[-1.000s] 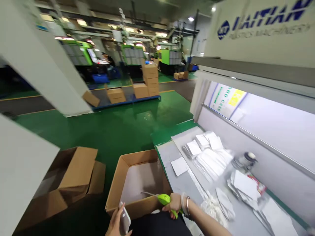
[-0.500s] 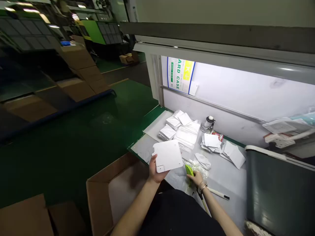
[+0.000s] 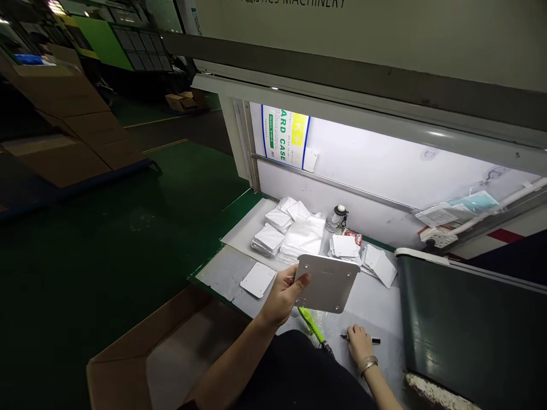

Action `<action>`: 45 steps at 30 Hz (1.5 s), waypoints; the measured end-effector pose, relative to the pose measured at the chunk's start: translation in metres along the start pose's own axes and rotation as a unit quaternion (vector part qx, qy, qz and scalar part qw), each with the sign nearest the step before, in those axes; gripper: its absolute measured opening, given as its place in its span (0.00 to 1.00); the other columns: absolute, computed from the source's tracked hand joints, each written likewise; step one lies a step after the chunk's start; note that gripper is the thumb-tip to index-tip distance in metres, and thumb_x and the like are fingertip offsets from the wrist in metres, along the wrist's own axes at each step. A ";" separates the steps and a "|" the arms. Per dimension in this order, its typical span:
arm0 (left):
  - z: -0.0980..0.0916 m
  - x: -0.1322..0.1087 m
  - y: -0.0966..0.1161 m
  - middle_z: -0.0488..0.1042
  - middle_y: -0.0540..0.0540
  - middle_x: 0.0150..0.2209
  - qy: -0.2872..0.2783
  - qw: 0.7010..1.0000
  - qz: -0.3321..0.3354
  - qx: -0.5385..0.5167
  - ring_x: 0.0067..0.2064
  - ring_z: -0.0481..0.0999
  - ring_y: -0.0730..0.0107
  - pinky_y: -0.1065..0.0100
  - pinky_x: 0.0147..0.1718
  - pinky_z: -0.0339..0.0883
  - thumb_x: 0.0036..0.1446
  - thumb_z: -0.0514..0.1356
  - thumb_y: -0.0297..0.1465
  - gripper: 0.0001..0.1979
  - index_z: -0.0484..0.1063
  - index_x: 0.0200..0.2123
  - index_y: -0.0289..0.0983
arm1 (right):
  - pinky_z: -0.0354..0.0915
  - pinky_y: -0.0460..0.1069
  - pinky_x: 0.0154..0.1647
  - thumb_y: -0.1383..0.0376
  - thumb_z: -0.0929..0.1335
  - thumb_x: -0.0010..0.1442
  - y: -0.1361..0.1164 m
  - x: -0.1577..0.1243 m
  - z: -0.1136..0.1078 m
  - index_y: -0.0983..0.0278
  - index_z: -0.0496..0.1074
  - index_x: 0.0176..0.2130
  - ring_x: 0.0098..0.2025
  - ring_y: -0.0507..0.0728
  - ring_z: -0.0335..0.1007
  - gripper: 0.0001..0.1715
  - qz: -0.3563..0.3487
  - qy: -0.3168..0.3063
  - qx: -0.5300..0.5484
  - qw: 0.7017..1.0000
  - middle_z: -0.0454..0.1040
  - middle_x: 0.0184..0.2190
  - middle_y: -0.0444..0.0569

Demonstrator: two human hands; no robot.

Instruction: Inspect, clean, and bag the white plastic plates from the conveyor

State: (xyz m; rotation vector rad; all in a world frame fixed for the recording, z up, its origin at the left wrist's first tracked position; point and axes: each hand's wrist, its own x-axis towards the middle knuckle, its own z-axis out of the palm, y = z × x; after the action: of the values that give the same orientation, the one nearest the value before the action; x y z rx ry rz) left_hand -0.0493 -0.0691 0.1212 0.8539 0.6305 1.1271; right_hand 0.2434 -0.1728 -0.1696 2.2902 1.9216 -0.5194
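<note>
1. The left hand (image 3: 282, 296) is closed on the edge of a white panel (image 3: 327, 283), thumb across its face, tilting it up above the worktop (image 3: 376, 307).
2. The right hand (image 3: 360, 344) lies curled at a black marker (image 3: 375, 340); whether it grips cannot be told.
3. A green-handled tool (image 3: 310, 323) lies between the hands.
4. More white panels (image 3: 268, 239) are stacked beyond the hands; a cardboard box (image 3: 171, 341) stands left of the left hand.
5. Holding the panel by one edge leaves its face clear and steady.

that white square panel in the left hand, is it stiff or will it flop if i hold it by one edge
Probably stiff: the white square panel stays flat with no visible sag, gripped along one edge by the left hand. It likely is light for its size, since one hand manages it. Its smooth face may slip a little.
</note>
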 end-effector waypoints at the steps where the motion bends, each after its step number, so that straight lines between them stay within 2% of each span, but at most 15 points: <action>1: 0.002 0.000 0.002 0.78 0.40 0.40 -0.004 1.000 0.002 0.002 0.44 0.76 0.56 0.62 0.41 0.69 0.55 0.63 0.38 0.19 0.74 0.46 0.33 | 0.62 0.54 0.45 0.80 0.63 0.46 0.001 0.001 -0.001 0.61 0.73 0.34 0.49 0.65 0.68 0.20 -0.007 0.004 -0.003 1.000 0.74 0.41 0.53; 5: 0.007 0.003 0.008 0.78 0.40 0.40 -0.014 1.000 0.005 -0.021 0.44 0.76 0.57 0.62 0.42 0.70 0.55 0.63 0.37 0.18 0.75 0.45 0.32 | 0.65 0.52 0.42 0.79 0.64 0.46 0.001 0.011 -0.011 0.60 0.73 0.34 0.44 0.63 0.72 0.19 -0.026 0.035 0.017 0.999 0.75 0.37 0.51; 9: 0.011 0.013 0.014 0.76 0.41 0.46 0.029 0.994 -0.046 -0.094 0.42 0.77 0.62 0.63 0.43 0.70 0.57 0.61 0.33 0.26 0.63 0.58 0.39 | 0.64 0.52 0.53 0.71 0.64 0.54 -0.020 0.019 -0.049 0.66 0.62 0.55 0.53 0.62 0.67 0.28 -0.030 0.115 0.071 0.990 0.70 0.49 0.59; 11: 0.013 0.019 0.015 0.74 0.43 0.49 0.055 0.986 -0.080 -0.133 0.40 0.78 0.67 0.64 0.41 0.71 0.57 0.60 0.28 0.35 0.49 0.64 0.46 | 0.60 0.56 0.59 0.66 0.62 0.59 -0.043 0.014 -0.092 0.71 0.42 0.64 0.63 0.63 0.55 0.39 -0.044 0.200 0.109 0.973 0.57 0.60 0.66; 13: 0.016 0.025 0.017 0.74 0.42 0.50 0.054 0.981 -0.117 -0.146 0.36 0.78 0.70 0.69 0.35 0.71 0.56 0.58 0.24 0.36 0.48 0.65 0.45 | 0.59 0.64 0.59 0.63 0.67 0.57 -0.071 0.003 -0.151 0.65 0.35 0.65 0.66 0.67 0.46 0.49 -0.166 0.384 0.222 0.881 0.46 0.65 0.66; 15: 0.019 0.028 0.018 0.75 0.41 0.47 0.028 0.977 -0.165 -0.135 0.33 0.77 0.73 0.73 0.30 0.70 0.56 0.56 0.23 0.29 0.58 0.61 0.38 | 0.52 0.72 0.60 0.66 0.72 0.52 -0.097 -0.012 -0.216 0.56 0.41 0.66 0.68 0.71 0.41 0.52 -0.280 0.463 0.225 0.810 0.41 0.68 0.58; 17: 0.023 0.028 0.021 0.76 0.39 0.45 -0.019 0.967 -0.215 -0.133 0.35 0.78 0.70 0.71 0.31 0.72 0.58 0.55 0.26 0.21 0.65 0.56 0.33 | 0.50 0.74 0.60 0.70 0.74 0.50 -0.114 -0.027 -0.272 0.54 0.52 0.63 0.67 0.71 0.44 0.48 -0.357 0.496 0.210 0.763 0.53 0.65 0.54; 19: 0.026 0.025 0.024 0.75 0.36 0.47 -0.103 0.951 -0.248 -0.154 0.43 0.78 0.58 0.63 0.35 0.74 0.61 0.53 0.34 0.21 0.66 0.55 0.32 | 0.55 0.70 0.60 0.73 0.72 0.53 -0.122 -0.039 -0.310 0.57 0.65 0.54 0.54 0.65 0.68 0.31 -0.409 0.461 0.257 0.744 0.74 0.50 0.50; 20: 0.027 0.024 0.026 0.74 0.34 0.49 -0.153 0.940 -0.258 -0.166 0.48 0.76 0.52 0.59 0.35 0.75 0.62 0.51 0.38 0.23 0.65 0.56 0.32 | 0.62 0.65 0.56 0.73 0.70 0.54 -0.124 -0.044 -0.321 0.59 0.69 0.48 0.46 0.61 0.74 0.22 -0.397 0.446 0.294 0.746 0.77 0.41 0.47; 22: 0.028 0.019 0.030 0.70 0.31 0.55 -0.241 0.917 -0.263 -0.177 0.53 0.72 0.44 0.57 0.33 0.75 0.62 0.49 0.43 0.27 0.63 0.58 0.33 | 0.71 0.54 0.41 0.72 0.69 0.57 -0.126 -0.052 -0.332 0.62 0.73 0.38 0.32 0.55 0.75 0.07 -0.321 0.424 0.378 0.758 0.78 0.30 0.44; 25: 0.030 0.012 0.036 0.67 0.32 0.58 -0.293 0.911 -0.238 -0.168 0.53 0.72 0.43 0.57 0.33 0.74 0.62 0.50 0.43 0.26 0.59 0.60 0.38 | 0.64 0.44 0.21 0.67 0.70 0.56 -0.131 -0.059 -0.333 0.64 0.73 0.31 0.22 0.50 0.68 0.02 -0.188 0.417 0.481 0.748 0.74 0.22 0.42; 32: 0.035 0.007 0.043 0.72 0.32 0.53 -0.283 0.935 -0.192 -0.097 0.51 0.74 0.44 0.50 0.44 0.67 0.60 0.54 0.37 0.25 0.58 0.59 0.38 | 0.60 0.43 0.18 0.64 0.73 0.54 -0.142 -0.061 -0.328 0.64 0.73 0.28 0.19 0.48 0.64 0.07 -0.106 0.416 0.541 0.723 0.70 0.18 0.41; 35: 0.035 0.006 0.038 0.75 0.36 0.49 -0.243 0.955 -0.153 -0.075 0.51 0.74 0.48 0.51 0.49 0.62 0.60 0.54 0.40 0.23 0.64 0.55 0.37 | 0.65 0.45 0.21 0.66 0.72 0.55 -0.137 -0.060 -0.328 0.62 0.74 0.31 0.22 0.50 0.67 0.02 -0.179 0.437 0.502 0.724 0.73 0.21 0.42; 39: 0.032 0.004 0.033 0.75 0.45 0.33 -0.140 0.989 -0.034 -0.036 0.35 0.72 0.65 0.66 0.34 0.63 0.58 0.53 0.50 0.23 0.74 0.37 0.36 | 0.72 0.58 0.36 0.62 0.70 0.57 -0.129 -0.063 -0.330 0.60 0.76 0.37 0.34 0.59 0.75 0.06 -0.404 0.432 0.387 0.707 0.79 0.31 0.48; 45: 0.033 0.006 0.034 0.71 0.47 0.29 -0.087 0.995 -0.009 0.037 0.30 0.67 0.69 0.69 0.29 0.59 0.55 0.57 0.50 0.23 0.75 0.33 0.35 | 0.72 0.60 0.38 0.65 0.69 0.59 -0.128 -0.065 -0.328 0.60 0.76 0.41 0.35 0.60 0.76 0.09 -0.420 0.449 0.356 0.703 0.80 0.34 0.50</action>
State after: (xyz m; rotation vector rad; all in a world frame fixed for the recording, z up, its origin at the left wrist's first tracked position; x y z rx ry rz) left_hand -0.0382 -0.0661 0.1674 0.9972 0.5360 1.0060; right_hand 0.1724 -0.1114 0.1763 1.9537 3.9333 -0.1577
